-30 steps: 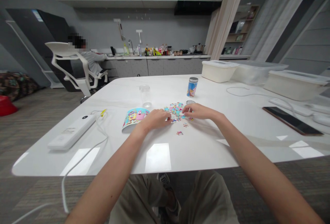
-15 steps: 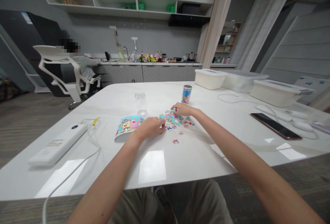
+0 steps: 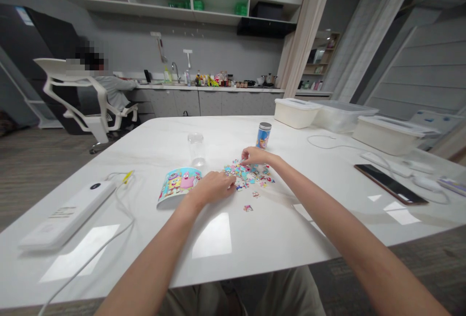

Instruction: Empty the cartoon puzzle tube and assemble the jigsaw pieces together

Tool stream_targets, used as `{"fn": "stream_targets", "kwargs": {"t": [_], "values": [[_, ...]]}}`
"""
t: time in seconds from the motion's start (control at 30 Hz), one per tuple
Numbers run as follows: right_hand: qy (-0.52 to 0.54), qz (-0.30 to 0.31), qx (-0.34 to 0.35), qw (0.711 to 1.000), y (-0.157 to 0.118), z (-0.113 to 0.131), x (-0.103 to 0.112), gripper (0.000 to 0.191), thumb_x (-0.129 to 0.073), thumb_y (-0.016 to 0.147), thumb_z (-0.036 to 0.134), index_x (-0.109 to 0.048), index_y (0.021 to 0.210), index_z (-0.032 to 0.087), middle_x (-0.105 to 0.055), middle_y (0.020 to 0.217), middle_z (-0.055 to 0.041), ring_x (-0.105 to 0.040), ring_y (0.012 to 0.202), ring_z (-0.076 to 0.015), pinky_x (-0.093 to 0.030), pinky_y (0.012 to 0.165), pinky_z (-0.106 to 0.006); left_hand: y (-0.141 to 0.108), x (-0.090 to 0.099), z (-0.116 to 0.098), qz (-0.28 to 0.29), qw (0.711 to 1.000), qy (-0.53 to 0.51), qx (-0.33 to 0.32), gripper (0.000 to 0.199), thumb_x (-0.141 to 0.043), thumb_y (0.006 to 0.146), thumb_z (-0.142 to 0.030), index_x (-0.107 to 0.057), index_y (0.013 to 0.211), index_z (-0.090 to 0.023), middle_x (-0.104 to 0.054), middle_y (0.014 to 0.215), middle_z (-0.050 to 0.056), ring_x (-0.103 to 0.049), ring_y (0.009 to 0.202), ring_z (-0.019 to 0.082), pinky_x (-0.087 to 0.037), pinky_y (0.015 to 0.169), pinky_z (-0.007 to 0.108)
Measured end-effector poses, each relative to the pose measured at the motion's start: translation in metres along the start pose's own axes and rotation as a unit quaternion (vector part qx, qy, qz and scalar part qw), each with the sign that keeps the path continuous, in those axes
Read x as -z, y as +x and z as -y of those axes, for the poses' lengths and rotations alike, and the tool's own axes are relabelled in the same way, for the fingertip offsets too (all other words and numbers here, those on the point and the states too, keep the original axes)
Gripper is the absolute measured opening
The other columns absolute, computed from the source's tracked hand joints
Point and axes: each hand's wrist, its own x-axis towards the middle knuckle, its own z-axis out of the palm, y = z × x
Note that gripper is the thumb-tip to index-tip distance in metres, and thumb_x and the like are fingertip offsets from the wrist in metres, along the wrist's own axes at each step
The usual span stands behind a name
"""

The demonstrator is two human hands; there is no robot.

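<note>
A loose heap of small colourful jigsaw puzzle pieces lies on the white table. My right hand reaches over its far side, fingers bent down and drawn together among the pieces. At the heap's left edge, my left hand rests low with curled fingers. Whatever either hand pinches is hidden. Two stray bits lie nearer me, one of them a pinkish puzzle piece. Left of my left hand is a curved cartoon picture sheet. Behind it stands a clear jar; a blue picture canister with a metallic lid is beyond my right hand.
A white power strip with its cable lies on the left of the table. On the right are a dark phone, white cables and lidded plastic boxes. A person sits in a white chair at the back left.
The view has shifted slightly, so the table things sit a little lower. My right fingers have bent in closer over the heap. My left hand stays at its left edge.
</note>
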Motion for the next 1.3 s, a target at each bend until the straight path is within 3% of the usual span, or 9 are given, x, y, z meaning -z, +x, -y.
{"fn": "stream_targets", "kwargs": {"t": [0.2,0.23,0.33,0.57,0.67,0.87,1.07,1.3], "values": [[0.086,-0.040,-0.004,0.995,-0.040,-0.006,-0.001,0.017,-0.067,0.075,0.031,-0.063,0.079,0.016,-0.069,0.077,-0.0043,-0.062,0.070,-0.0154,-0.046,0.064,-0.025,0.001,0.004,-0.009,0.000,1.000,-0.005,-0.009,0.023,-0.042,0.093,-0.024,-0.065,0.090,-0.020,-0.069,0.072,0.007,-0.067,0.068,0.022,-0.044,0.061,0.030],[0.149,-0.049,0.003,0.988,-0.051,-0.006,-0.002,0.018,-0.068,0.073,0.032,-0.061,0.078,0.016,-0.067,0.075,-0.0041,-0.061,0.069,-0.0153,-0.046,0.064,-0.026,0.000,0.005,-0.012,-0.002,1.000,-0.009,-0.017,0.023,-0.042,0.093,-0.025,-0.064,0.091,-0.019,-0.068,0.069,0.006,-0.067,0.067,0.021,-0.044,0.061,0.029],[0.299,-0.010,0.057,0.953,-0.084,-0.003,-0.009,0.029,-0.069,0.071,0.036,-0.060,0.091,0.017,-0.065,0.075,-0.0015,-0.060,0.066,-0.0147,-0.047,0.062,-0.027,0.000,0.005,-0.025,0.001,0.998,-0.013,-0.059,0.024,-0.042,0.095,-0.030,-0.064,0.097,-0.020,-0.066,0.065,0.004,-0.065,0.063,0.019,-0.043,0.059,0.028],[0.366,0.080,0.008,0.927,-0.122,0.006,-0.012,0.020,-0.068,0.071,0.033,-0.064,0.083,0.018,-0.070,0.079,-0.0048,-0.065,0.076,-0.0184,-0.049,0.071,-0.031,0.001,-0.001,-0.039,0.017,0.994,-0.029,-0.104,0.029,-0.042,0.096,-0.028,-0.059,0.119,-0.025,-0.066,0.065,0.002,-0.062,0.058,0.017,-0.038,0.055,0.025],[0.349,0.102,-0.007,0.931,-0.126,0.008,-0.008,0.016,-0.067,0.072,0.031,-0.064,0.080,0.018,-0.070,0.075,-0.0044,-0.064,0.071,-0.0174,-0.049,0.067,-0.030,0.001,-0.002,-0.039,0.019,0.994,-0.038,-0.104,0.029,-0.043,0.095,-0.028,-0.060,0.118,-0.024,-0.065,0.064,0.002,-0.059,0.055,0.015,-0.037,0.053,0.025],[0.251,0.078,-0.011,0.965,-0.129,0.006,-0.008,0.012,-0.066,0.070,0.030,-0.064,0.072,0.018,-0.067,0.071,-0.0028,-0.060,0.067,-0.0157,-0.046,0.064,-0.028,0.002,0.000,-0.039,0.014,0.994,-0.037,-0.104,0.030,-0.043,0.096,-0.027,-0.062,0.119,-0.023,-0.064,0.062,0.001,-0.057,0.053,0.013,-0.037,0.054,0.023],[0.178,0.070,0.000,0.982,-0.131,0.006,-0.010,0.009,-0.063,0.075,0.027,-0.066,0.077,0.019,-0.065,0.071,-0.0015,-0.057,0.065,-0.0147,-0.044,0.061,-0.027,0.003,0.000,-0.036,0.011,0.994,-0.060,-0.093,0.033,-0.044,0.095,-0.028,-0.062,0.124,-0.027,-0.064,0.062,0.001,-0.058,0.054,0.013,-0.037,0.056,0.023],[0.112,0.082,0.088,0.986,-0.138,0.018,-0.002,0.012,-0.060,0.082,0.030,-0.063,0.078,0.019,-0.064,0.071,-0.0009,-0.054,0.061,-0.0123,-0.041,0.059,-0.025,0.003,-0.003,-0.030,-0.003,0.994,-0.076,-0.085,0.034,-0.044,0.095,-0.026,-0.065,0.121,-0.028,-0.065,0.061,0.001,-0.057,0.053,0.013,-0.037,0.057,0.024]]}}
